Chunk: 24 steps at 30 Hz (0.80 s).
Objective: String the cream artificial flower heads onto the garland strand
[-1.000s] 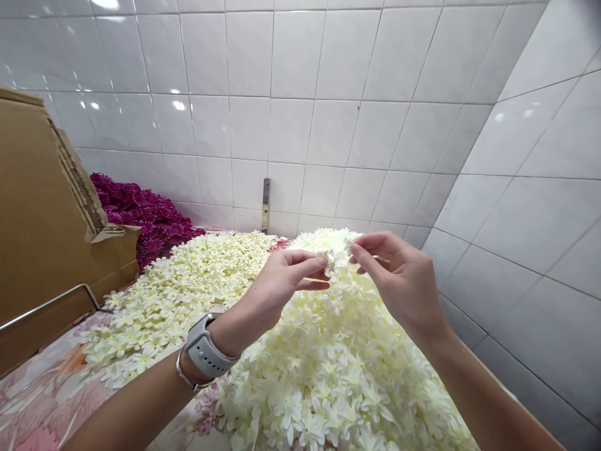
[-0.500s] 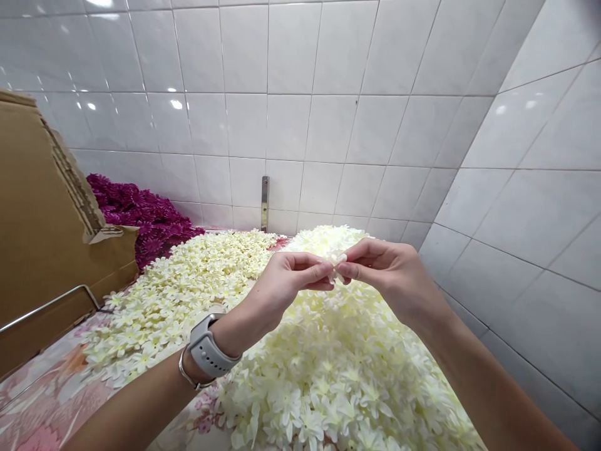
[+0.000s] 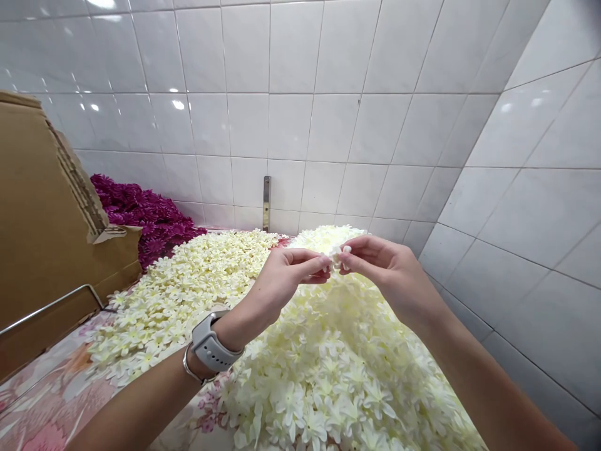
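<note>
My left hand (image 3: 286,279) and my right hand (image 3: 387,269) meet in the air above a heap of cream fabric flowers (image 3: 328,369). Both pinch the same small cream flower (image 3: 335,255) between thumb and fingertips, one from each side. A grey watch and a thin bangle sit on my left wrist (image 3: 211,347). The flower is partly hidden by my fingertips.
A flatter spread of cream flowers (image 3: 188,285) lies to the left on a pink floral cloth (image 3: 42,401). Purple flowers (image 3: 141,216) are piled at the back left beside a cardboard box (image 3: 42,219). White tiled walls close the back and right.
My hands came together on the small flower, then rose slightly. The view has shifted a little; the heaps have not moved.
</note>
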Available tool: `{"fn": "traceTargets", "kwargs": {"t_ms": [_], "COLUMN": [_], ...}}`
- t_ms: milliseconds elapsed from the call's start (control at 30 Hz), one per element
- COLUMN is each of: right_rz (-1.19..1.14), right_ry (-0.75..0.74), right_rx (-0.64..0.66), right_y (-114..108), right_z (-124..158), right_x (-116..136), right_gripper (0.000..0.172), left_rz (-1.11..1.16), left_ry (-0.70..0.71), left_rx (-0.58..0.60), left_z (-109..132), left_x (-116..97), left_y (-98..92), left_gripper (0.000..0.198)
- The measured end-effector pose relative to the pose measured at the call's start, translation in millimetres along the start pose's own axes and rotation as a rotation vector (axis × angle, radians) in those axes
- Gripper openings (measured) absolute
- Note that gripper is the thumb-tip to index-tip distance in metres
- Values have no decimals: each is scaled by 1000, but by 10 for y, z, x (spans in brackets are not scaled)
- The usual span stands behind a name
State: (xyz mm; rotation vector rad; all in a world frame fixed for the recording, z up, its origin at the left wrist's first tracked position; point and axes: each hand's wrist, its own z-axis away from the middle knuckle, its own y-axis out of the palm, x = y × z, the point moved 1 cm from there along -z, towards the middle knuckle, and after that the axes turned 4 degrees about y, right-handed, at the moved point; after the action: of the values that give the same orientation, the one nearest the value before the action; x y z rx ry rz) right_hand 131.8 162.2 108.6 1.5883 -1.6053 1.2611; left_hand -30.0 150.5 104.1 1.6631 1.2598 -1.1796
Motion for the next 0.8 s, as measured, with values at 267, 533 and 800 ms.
{"fn": "traceTargets", "kwargs": {"t_ms": [267, 533, 800], "right_rz": [59, -15, 240], "right_ry": [-23, -4, -258], "right_rx": [-267, -272, -360], "right_y": [-55, -130, 101], "right_z": [-64, -57, 105], "right_x": [-114, -85, -27], "right_gripper": [16, 26, 19], "left_rz": [-128, -580, -166], "left_ry": [18, 286, 20], "left_rx": [-95, -164, 26], "left_z": [-40, -16, 49], "left_x": [70, 53, -76], "left_y": [3, -43, 43], "left_gripper": [18, 29, 30]}}
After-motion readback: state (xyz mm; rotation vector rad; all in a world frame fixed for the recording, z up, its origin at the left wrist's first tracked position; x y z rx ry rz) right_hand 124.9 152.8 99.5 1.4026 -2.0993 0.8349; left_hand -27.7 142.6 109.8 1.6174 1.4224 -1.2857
